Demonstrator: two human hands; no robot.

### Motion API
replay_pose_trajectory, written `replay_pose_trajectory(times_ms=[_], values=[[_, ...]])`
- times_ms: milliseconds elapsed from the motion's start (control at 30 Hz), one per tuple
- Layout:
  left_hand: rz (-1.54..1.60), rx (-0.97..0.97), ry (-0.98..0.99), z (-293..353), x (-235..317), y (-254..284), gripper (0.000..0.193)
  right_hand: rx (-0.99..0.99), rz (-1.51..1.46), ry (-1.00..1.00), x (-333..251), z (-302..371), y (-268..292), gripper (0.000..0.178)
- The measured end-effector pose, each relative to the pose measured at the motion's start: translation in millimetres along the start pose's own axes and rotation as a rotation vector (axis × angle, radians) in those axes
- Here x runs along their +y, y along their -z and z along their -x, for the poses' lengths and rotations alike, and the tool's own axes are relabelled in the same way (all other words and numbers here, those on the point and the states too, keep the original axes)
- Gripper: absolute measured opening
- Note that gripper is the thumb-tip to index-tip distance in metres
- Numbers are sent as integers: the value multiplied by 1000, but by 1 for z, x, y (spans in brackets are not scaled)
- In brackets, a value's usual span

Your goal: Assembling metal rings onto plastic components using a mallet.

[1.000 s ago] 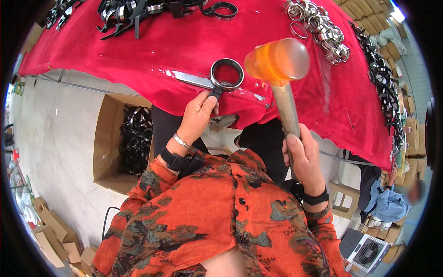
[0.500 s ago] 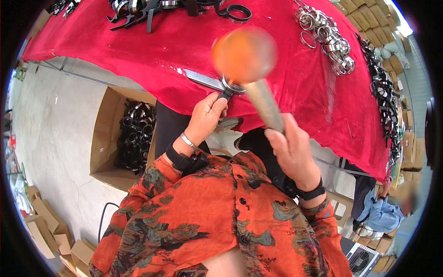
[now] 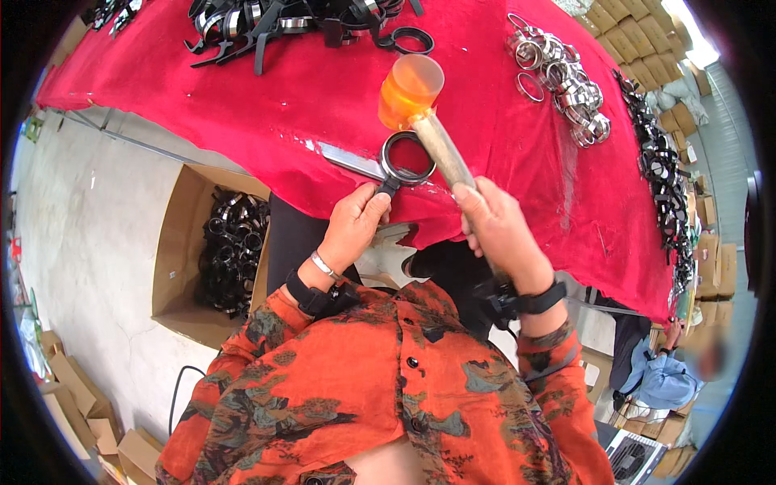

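My left hand (image 3: 356, 220) is closed on the short black handle of a ring-shaped part (image 3: 386, 167), black with a silver metal band. That ring lies at the near edge of the red-covered table, over the end of a flat metal bar (image 3: 349, 159). In my right hand (image 3: 503, 230) is the wooden handle of a mallet (image 3: 408, 90) with a translucent orange head. The mallet's head hangs just beyond the ring, and its handle crosses above the ring's right side.
Black handled rings (image 3: 279, 24) are heaped at the far left. Loose silver metal rings (image 3: 566, 81) lie at the far right, with more black parts (image 3: 667, 186) along the right edge. A cardboard box (image 3: 174, 267) of black parts stands on the floor; a person (image 3: 667, 372) sits at right.
The mallet, blurred in motion before, now shows sharply and has shifted slightly left with my right hand. The ring held in my left hand is more fully visible.
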State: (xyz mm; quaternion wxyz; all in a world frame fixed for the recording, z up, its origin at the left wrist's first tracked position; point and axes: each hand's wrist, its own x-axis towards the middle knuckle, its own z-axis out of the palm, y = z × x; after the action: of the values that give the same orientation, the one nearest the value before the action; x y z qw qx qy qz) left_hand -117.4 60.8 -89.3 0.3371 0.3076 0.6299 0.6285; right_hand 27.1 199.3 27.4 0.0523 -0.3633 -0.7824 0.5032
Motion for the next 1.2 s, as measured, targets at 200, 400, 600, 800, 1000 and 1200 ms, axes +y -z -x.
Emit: replay_pose_trajectory(times_ms=[200, 400, 600, 800, 1000, 1200], values=[[0, -23, 34, 5, 0, 5, 30, 115, -249, 83, -2, 21, 12, 34], [7, -32, 40, 5, -4, 4, 29, 32, -236, -168, 16, 17, 27, 34], [-6, -37, -31, 3, -3, 2, 30, 73, -252, -49, 44, 35, 7, 31], [14, 6, -6, 5, -10, 3, 29, 55, -420, -72, 34, 50, 25, 31], [-29, -74, 11, 1, -7, 4, 31, 115, -322, -22, 96, 71, -12, 25], [7, 28, 22, 5, -2, 3, 29, 97, -367, 144, 62, 88, 10, 24]])
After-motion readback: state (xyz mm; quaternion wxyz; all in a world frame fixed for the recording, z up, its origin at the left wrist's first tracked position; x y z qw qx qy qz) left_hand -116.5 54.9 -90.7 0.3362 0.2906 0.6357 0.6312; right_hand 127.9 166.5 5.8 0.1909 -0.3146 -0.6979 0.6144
